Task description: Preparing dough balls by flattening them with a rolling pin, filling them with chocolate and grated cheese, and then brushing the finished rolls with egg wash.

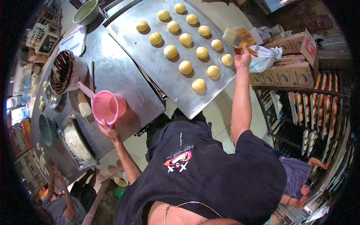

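Note:
My left hand [107, 129] grips the near rim of a pink plastic dipper [120, 106], tilted over the metal table, its long handle pointing away to the left. My right hand [242, 60] is closed round the handle of a pastry brush [231, 37], whose bristle end is smeared by motion. The brush is raised near the right edge of a large metal baking tray [146, 63]. Several round, glossy yellow dough balls [198, 85] sit apart in rows on the tray.
On the table [138, 116] stand a chocolate-smeared bucket [77, 71], a rolling pin-like roll [84, 105], and a container of white shreds [77, 144]. Cardboard boxes [292, 73] and racks of bread [317, 108] stand right. One person [67, 202] works lower left, another [296, 174] lower right.

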`<state>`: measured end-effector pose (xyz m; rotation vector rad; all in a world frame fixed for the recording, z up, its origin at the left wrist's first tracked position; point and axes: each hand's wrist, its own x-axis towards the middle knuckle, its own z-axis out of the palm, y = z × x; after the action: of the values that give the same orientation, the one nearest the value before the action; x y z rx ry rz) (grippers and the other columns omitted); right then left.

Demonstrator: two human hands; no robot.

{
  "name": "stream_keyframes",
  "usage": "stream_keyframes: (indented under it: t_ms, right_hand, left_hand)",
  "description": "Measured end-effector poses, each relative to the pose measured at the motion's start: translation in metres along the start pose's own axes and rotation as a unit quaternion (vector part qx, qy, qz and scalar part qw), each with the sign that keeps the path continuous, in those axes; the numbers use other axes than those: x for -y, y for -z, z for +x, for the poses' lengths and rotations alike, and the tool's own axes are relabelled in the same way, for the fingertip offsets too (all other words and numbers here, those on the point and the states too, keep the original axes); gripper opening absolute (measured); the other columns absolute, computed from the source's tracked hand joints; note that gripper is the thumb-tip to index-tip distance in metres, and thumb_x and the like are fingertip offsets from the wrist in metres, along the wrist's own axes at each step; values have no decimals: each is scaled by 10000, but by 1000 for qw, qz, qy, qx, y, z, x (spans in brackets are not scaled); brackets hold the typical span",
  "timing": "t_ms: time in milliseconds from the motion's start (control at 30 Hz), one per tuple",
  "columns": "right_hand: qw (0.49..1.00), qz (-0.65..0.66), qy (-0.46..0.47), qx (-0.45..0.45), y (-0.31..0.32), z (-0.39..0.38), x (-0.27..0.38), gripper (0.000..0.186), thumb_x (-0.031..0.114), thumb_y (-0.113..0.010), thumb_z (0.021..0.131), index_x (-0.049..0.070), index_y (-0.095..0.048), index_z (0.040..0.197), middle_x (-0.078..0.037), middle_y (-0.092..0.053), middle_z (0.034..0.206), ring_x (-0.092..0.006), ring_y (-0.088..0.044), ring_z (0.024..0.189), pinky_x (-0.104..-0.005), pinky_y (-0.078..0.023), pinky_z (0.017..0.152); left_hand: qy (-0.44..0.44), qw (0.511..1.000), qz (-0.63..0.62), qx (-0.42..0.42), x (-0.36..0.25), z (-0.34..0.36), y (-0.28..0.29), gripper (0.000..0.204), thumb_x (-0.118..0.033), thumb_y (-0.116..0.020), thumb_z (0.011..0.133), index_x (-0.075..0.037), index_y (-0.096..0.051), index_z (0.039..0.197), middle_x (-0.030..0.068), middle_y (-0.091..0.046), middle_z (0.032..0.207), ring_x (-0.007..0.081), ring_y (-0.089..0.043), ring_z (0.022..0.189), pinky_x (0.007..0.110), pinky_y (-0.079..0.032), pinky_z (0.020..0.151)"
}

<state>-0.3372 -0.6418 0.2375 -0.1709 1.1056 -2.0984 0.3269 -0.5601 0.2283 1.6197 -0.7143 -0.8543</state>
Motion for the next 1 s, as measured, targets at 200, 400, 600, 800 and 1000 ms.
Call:
stream_keyframes:
  t_ms: [200, 400, 600, 800, 1000]
  right_hand:
    - [935, -275, 223, -30, -50, -51, -31, 130, 88, -625, 896, 34, -595, 1010, -65, -630, 964, -181, -629, 857, -314, -527, 726]
    - [672, -601, 382, 203, -75, -53, -23, 96, 128, -627, 876, 49, -644, 926, -167, -668, 927, -354, -634, 839, -363, -510, 703]
    - [998, -30, 31, 53, -105, 43, -65, 164, 181, -684, 873, 33, -644, 931, -47, -652, 927, -165, -615, 822, -325, -504, 680]
    - [872, -382, 300, 55, -121, 12, -75, 148, 110, -646, 871, 11, -645, 981, -165, -678, 966, -240, -658, 895, -342, -495, 828]
    - [696, -587, 376, 172, -142, -1, -74, 149, 181, -651, 879, 69, -654, 977, -158, -677, 906, -340, -658, 803, -406, -524, 755]
  left_hand:
    - [21, 998, 52, -26, 3, -7, 18, 519, -443, -506, 930, -19, -438, 1221, 142, -546, 1091, 253, -602, 895, 361, -528, 643]
    - [-15, 994, 84, -75, 3, -5, 10, 663, -505, -448, 938, -12, -345, 1368, 176, -523, 1238, 290, -620, 916, 368, -546, 656]
    - [52, 997, 2, -59, 7, -2, 12, 680, -601, -267, 967, -80, -368, 1392, 119, -537, 1264, 241, -615, 973, 341, -543, 657]
    - [90, 989, -55, -105, -3, -17, 10, 706, -651, -231, 951, -85, -476, 1295, 59, -595, 1165, 193, -606, 931, 316, -509, 698]
    - [77, 991, -49, -96, -13, -25, -8, 695, -626, -193, 967, -80, -482, 1287, 61, -613, 1118, 183, -608, 911, 321, -504, 681]
